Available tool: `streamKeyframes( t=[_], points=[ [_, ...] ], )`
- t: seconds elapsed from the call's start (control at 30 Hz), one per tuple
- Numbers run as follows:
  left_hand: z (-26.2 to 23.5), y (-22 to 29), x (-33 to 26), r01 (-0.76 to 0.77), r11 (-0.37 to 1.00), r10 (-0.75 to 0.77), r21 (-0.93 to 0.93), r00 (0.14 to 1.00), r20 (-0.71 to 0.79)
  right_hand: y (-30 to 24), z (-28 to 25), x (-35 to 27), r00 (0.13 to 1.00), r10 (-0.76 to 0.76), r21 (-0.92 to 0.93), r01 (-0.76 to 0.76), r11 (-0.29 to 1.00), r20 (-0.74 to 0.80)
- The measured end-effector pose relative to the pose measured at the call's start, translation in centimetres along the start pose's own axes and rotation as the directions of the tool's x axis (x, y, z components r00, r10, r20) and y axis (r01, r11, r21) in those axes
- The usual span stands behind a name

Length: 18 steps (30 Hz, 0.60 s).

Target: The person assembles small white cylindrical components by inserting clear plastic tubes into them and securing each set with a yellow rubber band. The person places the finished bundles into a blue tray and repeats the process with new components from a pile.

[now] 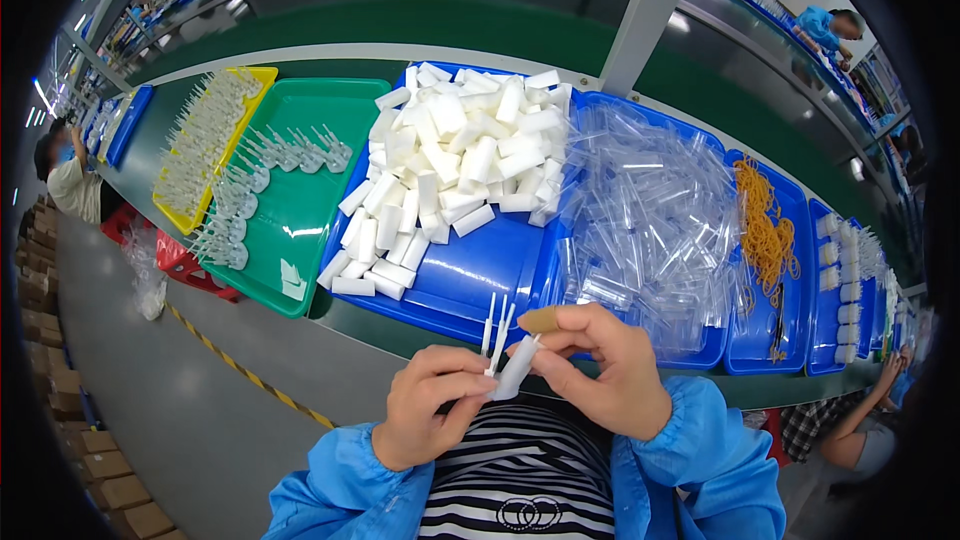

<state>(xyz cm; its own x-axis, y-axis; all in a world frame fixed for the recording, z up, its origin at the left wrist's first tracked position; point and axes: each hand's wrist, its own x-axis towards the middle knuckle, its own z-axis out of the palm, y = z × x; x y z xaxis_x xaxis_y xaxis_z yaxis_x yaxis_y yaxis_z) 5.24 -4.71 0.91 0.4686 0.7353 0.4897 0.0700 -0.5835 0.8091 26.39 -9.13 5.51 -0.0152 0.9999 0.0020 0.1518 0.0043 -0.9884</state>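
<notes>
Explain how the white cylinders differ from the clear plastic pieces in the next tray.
The white cylinders look opaque, while the clear plastic pieces are see-through. The cylinders look short and stubby; the clear pieces look longer. The cylinders leave the near part of their blue tray bare, whereas the clear pieces cover nearly all of theirs. Both lie in loose, jumbled heaps in blue trays.

Whitish translucent tube [515,372] with white prongs [499,333], tan finger cover [540,320], sky-blue sleeves [345,480], black-and-white striped top [515,485], white cylinders [455,135] in a blue tray [470,280], yellow-orange bands [765,215], green tray [310,170], yellow tray [264,83], dark green worktop [135,165], grey floor [190,410], yellow-and-black striped tape [247,367]
</notes>
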Motion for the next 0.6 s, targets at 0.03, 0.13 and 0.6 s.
streamKeyframes(
  t=[0.03, 0.13, 0.6],
  points=[
    [0.1, -0.2, -0.3, -0.026, 1.0, 0.026, -0.008, 1.0, -0.009, -0.1, 0.0, 0.1, 1.0, -0.004, 0.006, 0.004, 1.0, 0.016],
    [0.3, -1.3, -0.3, -0.066, 0.997, 0.068, 0.051, 0.997, -0.047, -0.2, -0.6, 1.7, 0.994, -0.106, -0.159, 0.111, 0.981, 0.038],
    [2.4, -4.4, 0.0, 0.065, 0.996, -0.049, 0.058, 0.968, -0.246, 1.0, -6.6, 7.7, 0.904, -0.295, -0.893, 0.382, 0.236, 0.309]
  ],
)
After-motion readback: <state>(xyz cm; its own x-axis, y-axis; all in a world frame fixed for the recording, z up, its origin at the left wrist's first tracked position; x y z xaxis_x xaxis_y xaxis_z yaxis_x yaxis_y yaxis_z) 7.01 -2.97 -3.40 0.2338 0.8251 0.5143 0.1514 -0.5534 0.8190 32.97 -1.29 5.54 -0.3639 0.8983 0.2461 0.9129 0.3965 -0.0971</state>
